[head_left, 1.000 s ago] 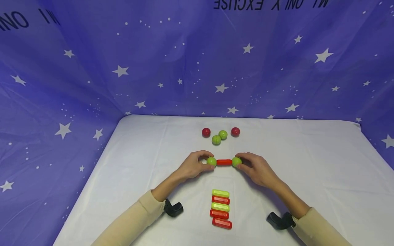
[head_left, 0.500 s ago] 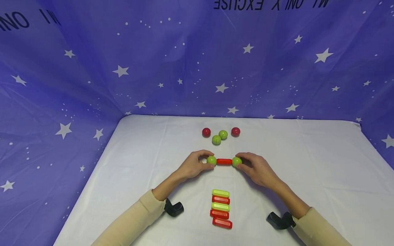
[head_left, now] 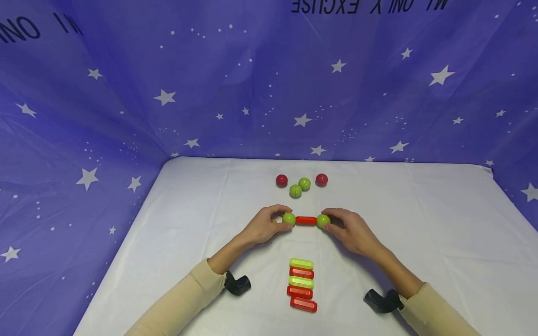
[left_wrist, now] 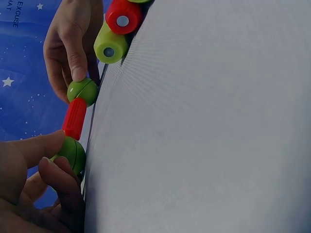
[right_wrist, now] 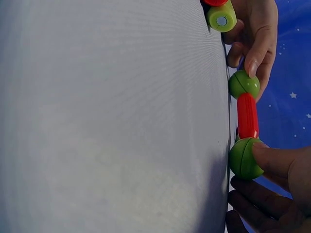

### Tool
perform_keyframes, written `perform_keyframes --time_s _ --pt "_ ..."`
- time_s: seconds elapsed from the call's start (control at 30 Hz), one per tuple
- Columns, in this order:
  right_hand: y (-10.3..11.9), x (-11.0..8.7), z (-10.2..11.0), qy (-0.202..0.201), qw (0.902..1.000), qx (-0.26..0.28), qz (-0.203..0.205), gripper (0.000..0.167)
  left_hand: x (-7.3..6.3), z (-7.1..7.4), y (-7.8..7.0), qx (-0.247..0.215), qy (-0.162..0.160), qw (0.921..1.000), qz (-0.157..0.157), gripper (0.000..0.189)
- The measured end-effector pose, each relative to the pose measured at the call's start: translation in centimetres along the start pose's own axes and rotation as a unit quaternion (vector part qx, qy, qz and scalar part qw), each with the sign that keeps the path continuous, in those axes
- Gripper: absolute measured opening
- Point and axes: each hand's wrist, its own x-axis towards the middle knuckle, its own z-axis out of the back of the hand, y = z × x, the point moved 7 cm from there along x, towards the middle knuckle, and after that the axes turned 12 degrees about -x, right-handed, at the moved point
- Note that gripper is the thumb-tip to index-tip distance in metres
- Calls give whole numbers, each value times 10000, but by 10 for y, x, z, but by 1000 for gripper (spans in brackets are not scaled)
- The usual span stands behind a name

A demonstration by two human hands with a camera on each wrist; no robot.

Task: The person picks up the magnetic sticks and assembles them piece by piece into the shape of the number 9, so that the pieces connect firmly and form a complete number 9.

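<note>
A red rod (head_left: 306, 220) joins two green balls end to end. My left hand (head_left: 265, 225) pinches the left green ball (head_left: 288, 219) between thumb and fingers. The right green ball (head_left: 322, 220) is pinched the same way by my right hand (head_left: 348, 230). In the left wrist view, the red rod (left_wrist: 74, 119) meets a ball at each end. The right wrist view shows my thumb on the nearer green ball (right_wrist: 245, 158), the red rod (right_wrist: 248, 115) reaching from it to the other ball.
Beyond the hands lie two loose green balls (head_left: 295, 191) and two red balls, one at left (head_left: 281, 181) and one at right (head_left: 321, 180). Nearer me, several red and yellow-green rods (head_left: 301, 282) lie stacked in a column on the white cloth (head_left: 189, 196). A starry blue curtain (head_left: 269, 93) stands behind.
The red rod and the left ball have shifted very slightly away from me, with both hands still pinching the balls. The loose balls and rods stay in place.
</note>
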Motion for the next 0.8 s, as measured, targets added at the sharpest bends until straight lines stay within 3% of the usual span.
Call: perform_keyframes --time_s 0.8 --pt "1 0 0 -3 10000 -23 -24 39 -4 2 0 -338 -138 9993 -4 44"
